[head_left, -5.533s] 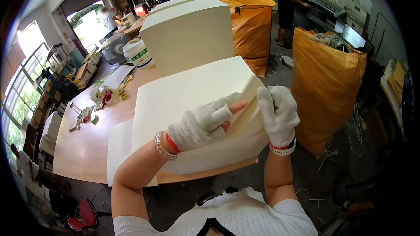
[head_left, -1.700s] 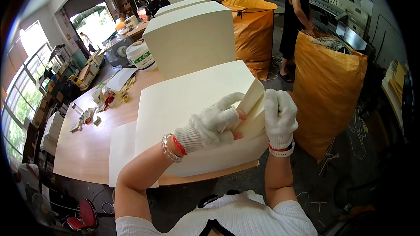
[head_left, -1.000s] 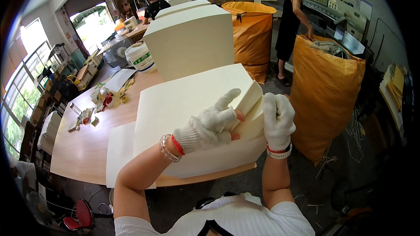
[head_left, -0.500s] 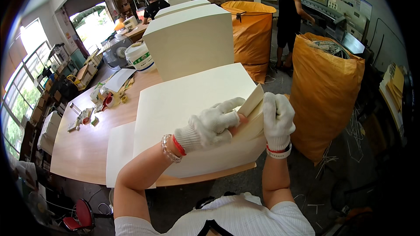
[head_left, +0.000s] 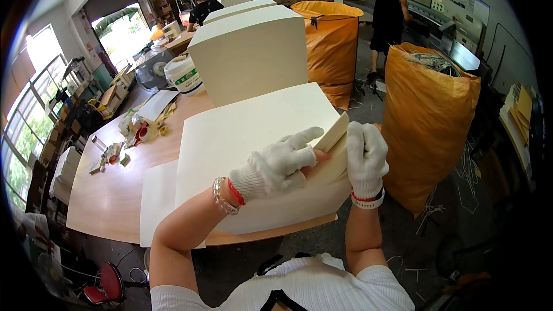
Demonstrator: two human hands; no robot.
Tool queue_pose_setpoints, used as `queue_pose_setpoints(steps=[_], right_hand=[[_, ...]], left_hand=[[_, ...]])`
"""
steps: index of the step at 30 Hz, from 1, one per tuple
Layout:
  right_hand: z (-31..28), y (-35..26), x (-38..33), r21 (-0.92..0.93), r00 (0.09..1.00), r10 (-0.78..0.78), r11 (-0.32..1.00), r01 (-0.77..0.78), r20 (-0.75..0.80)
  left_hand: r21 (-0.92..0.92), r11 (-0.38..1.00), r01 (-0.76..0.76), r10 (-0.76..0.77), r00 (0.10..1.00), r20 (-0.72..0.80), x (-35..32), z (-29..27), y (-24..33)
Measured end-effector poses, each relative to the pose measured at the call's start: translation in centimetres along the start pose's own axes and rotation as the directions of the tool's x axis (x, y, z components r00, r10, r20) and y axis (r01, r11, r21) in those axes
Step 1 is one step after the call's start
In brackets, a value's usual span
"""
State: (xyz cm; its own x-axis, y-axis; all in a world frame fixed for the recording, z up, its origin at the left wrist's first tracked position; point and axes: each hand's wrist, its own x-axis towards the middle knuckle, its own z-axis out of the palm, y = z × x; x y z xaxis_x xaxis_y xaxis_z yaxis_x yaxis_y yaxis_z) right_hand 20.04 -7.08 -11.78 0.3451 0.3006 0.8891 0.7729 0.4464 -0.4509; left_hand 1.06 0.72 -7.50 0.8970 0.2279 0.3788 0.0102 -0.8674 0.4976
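A tall stack of large cream-white paper sheets [head_left: 247, 121] lies on the table before me, its near right corner bent up. My right hand [head_left: 367, 154], in a white knit glove, is closed around that raised corner. The gloved left hand [head_left: 282, 161] rests across the top of the stack with its index finger stretched out. Bare fingertips of this left hand show at the fanned sheet edges, and a lifted bunch of sheets [head_left: 333, 132] stands between them and the index finger. How many sheets each hand grips is hidden.
More tall paper stacks [head_left: 250, 57] stand behind on the wooden table [head_left: 109, 196]. To its left are a white tub [head_left: 183, 74], tape rolls [head_left: 143, 133] and a fan [head_left: 154, 68]. Orange sacks [head_left: 426, 132] stand at right. A person [head_left: 389, 14] is near a machine.
The sheets at the bent corner have shifted slightly under my left fingertips; both hands keep nearly the same place. The person at the machine has stepped and turned.
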Motion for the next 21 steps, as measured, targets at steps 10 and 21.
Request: queue_pose_setpoints(steps=[10,21], right_hand=[[-0.1,0.0,-0.2,0.038,0.998,0.055,0.998,-0.056,0.01],[0.0,0.4,-0.5,0.0,0.99,0.14,0.99,-0.14,0.023]], left_hand=[[-0.058,0.998,0.001,-0.01,0.988,-0.154,-0.3,0.9,-0.5],[0.054,0.998,0.032,-0.024,0.991,-0.131,-0.1,0.6,0.6]])
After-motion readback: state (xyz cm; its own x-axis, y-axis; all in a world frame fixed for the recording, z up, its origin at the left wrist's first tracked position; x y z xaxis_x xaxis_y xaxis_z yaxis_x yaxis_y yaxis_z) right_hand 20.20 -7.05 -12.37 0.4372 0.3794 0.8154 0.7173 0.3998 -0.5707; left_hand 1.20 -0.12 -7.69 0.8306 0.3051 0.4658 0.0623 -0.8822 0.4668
